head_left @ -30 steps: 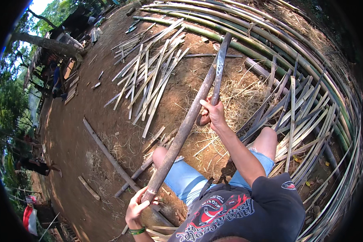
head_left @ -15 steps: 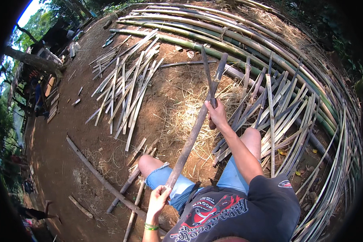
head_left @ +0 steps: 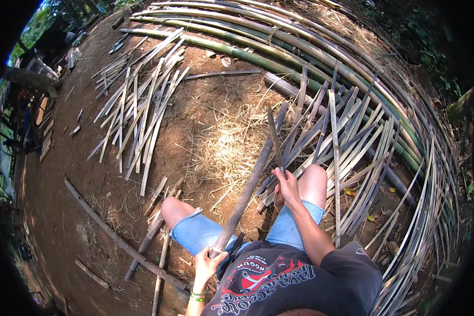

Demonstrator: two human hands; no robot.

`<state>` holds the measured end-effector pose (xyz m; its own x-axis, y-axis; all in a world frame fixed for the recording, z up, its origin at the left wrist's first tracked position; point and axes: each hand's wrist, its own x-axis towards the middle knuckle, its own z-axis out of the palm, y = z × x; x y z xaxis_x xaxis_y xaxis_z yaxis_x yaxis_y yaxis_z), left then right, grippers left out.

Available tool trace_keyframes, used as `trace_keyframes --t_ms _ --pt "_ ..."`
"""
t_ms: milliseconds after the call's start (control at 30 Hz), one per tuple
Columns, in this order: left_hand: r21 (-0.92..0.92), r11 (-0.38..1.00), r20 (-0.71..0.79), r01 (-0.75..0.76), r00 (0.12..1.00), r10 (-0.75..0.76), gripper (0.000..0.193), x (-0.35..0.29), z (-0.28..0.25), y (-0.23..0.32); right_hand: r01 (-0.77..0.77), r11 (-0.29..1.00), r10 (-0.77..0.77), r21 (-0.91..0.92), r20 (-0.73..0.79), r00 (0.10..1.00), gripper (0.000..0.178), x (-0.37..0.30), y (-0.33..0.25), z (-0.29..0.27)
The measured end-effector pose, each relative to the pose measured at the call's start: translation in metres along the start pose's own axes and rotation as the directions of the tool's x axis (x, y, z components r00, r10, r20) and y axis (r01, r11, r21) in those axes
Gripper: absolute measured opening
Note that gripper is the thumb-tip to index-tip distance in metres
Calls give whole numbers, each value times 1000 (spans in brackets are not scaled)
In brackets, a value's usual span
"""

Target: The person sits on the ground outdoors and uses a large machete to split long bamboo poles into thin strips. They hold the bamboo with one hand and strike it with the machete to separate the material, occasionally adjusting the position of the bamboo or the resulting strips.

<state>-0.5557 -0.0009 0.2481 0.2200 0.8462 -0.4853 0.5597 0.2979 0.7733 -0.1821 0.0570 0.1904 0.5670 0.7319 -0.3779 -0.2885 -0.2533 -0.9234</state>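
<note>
My left hand (head_left: 207,264), with green bands at the wrist, is closed around the lower end of a long brown pole (head_left: 246,194). The pole slants up and away from my lap between my knees; whether it is bamboo or solid wood is unclear. In my right hand (head_left: 286,188), by my right knee, I grip a machete (head_left: 274,138) by its handle. Its dark blade points up and away, just right of the pole, with its tip near the pole's far part. My fingers cover most of the handle.
Pale split bamboo strips (head_left: 151,113) lie at the left, and another pile (head_left: 347,158) spreads at the right. Long bamboo poles (head_left: 237,52) lie across the back. Shavings (head_left: 221,145) cover the ground ahead. A long stick (head_left: 118,239) lies at the lower left.
My right hand and the machete have moved down toward my right knee, away from the pole they overlapped. My left hand still holds the pole's near end. The view has shifted slightly.
</note>
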Motion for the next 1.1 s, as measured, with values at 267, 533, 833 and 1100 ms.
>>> trace_keyframes --t_ms 267,533,833,1100 --pt "-540 600 544 590 789 -286 24 -1 -31 -7 43 981 -46 187 9 999 32 -10 -23 -2" --pt "-307 907 381 287 911 -158 28 12 -45 3 47 992 -43 114 -32 999 31 -21 -34 -7" --pt "6 966 57 -257 965 256 21 159 17 23 83 990 -66 112 -147 987 27 -13 -55 -16" --pt "-135 865 50 -484 868 494 20 332 90 51 188 976 -154 110 -264 952 26 -27 -117 -43"
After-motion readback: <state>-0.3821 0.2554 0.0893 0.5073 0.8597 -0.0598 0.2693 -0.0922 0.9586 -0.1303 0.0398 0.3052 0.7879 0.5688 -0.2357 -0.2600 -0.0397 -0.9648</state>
